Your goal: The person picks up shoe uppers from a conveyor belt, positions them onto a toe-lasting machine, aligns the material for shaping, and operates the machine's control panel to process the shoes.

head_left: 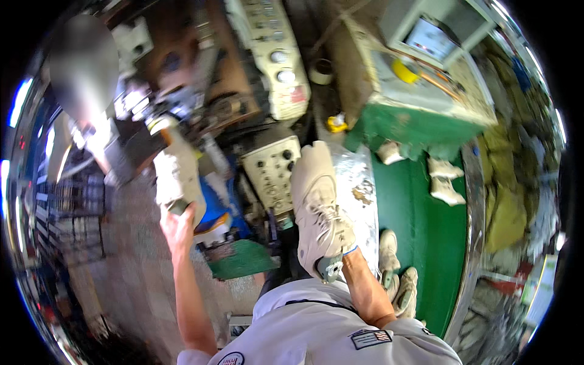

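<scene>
My left hand (177, 226) is closed round the heel end of a pale shoe (175, 173), where a dark block sticks out. That shoe's far end lies against the machine at the upper left. In front of my body a beige lace-up shoe (316, 210) is held up, toe pointing away, a dark green last showing at its heel. Behind it is my right hand (351, 257), holding it from beneath; its fingers are hidden by the shoe, and a blue band shows at the wrist.
Control panels with knobs (272, 173) and gauges (286, 76) stand ahead. On the right a green conveyor or bench surface (426, 243) carries several beige shoes (406, 292). A cabinet (420, 112) holds yellow tape (404, 70). Another person, blurred, is at the upper left.
</scene>
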A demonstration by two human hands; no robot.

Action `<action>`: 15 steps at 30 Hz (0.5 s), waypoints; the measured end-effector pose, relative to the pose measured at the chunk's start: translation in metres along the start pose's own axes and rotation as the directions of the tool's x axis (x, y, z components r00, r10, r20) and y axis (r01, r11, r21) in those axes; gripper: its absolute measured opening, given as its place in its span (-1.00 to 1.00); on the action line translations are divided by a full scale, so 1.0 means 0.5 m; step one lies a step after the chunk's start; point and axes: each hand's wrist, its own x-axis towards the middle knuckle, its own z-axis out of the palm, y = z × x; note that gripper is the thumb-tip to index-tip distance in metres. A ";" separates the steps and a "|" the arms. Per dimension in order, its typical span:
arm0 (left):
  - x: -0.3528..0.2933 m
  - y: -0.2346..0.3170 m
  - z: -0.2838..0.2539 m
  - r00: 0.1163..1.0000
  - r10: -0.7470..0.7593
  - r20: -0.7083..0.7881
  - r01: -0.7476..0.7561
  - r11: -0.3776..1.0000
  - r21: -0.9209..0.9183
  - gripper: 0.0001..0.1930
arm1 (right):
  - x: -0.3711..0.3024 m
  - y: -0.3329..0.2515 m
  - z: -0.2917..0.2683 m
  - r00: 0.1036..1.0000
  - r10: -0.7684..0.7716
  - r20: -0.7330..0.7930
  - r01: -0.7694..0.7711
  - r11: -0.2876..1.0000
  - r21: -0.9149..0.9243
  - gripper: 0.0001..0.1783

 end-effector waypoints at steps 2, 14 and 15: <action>0.021 -0.015 -0.074 0.998 -0.054 0.033 0.045 0.976 0.215 -0.41 | 0.012 0.038 0.123 0.994 0.110 0.011 -0.102 0.954 -0.281 -0.31; 0.155 -0.044 -0.064 0.915 -0.227 0.334 0.372 0.792 -0.483 -0.72 | 0.194 0.275 0.384 0.972 0.195 0.131 -0.089 0.822 -0.563 -0.38; 0.171 -0.048 -0.061 0.920 -0.247 0.305 0.377 0.775 -0.507 -0.74 | 0.207 0.281 0.400 0.979 0.166 0.115 -0.069 0.812 -0.579 -0.40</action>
